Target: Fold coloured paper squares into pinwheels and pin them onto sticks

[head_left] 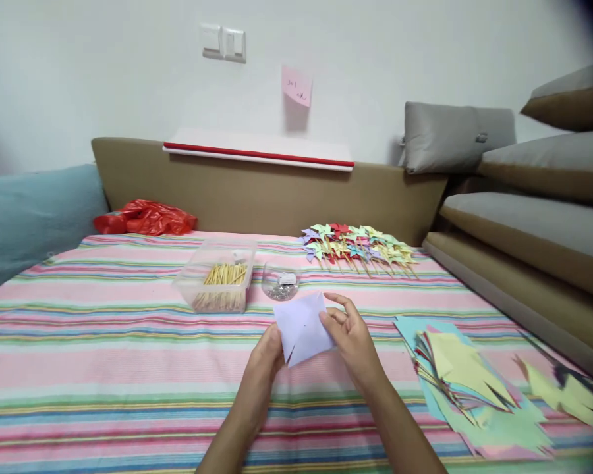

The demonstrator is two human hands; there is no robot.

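- Holding a lavender paper square (301,332), two bare hands meet just right of centre, over a striped cloth (128,368).
- Left hand (265,349): closed in a pinch on the paper's left edge, thumb on top; the fingers underneath are hidden.
- Right hand (348,336): partly curled, thumb on the paper's right edge and index finger reaching to the upper right corner.
- The paper tilts slightly, with a slit running in from its lower left corner and a small dark dot near its middle.
- Just beyond the paper's top edge stands a round transparent bowl (266,282) with small metal pieces (282,290) in it, leaving little room ahead.
- Left of the bowl, close beside it, a transparent plastic box (184,284) holds thin wooden sticks (225,276).
- Farther back on the right, colourful paper pinwheels (358,250) lie in rows, stick ends pointing towards the hands.
- Right of the right forearm, across a strip of cloth, lies an uneven stack of cut paper (462,368), its corners jutting out.
- The widest stretch of open cloth runs from the left forearm to the left side, in front of the box.
- A blue cushion (39,214) bounds the far left, a brown backboard (257,204) the rear, and stacked grey-and-brown cushions (534,250) the right.
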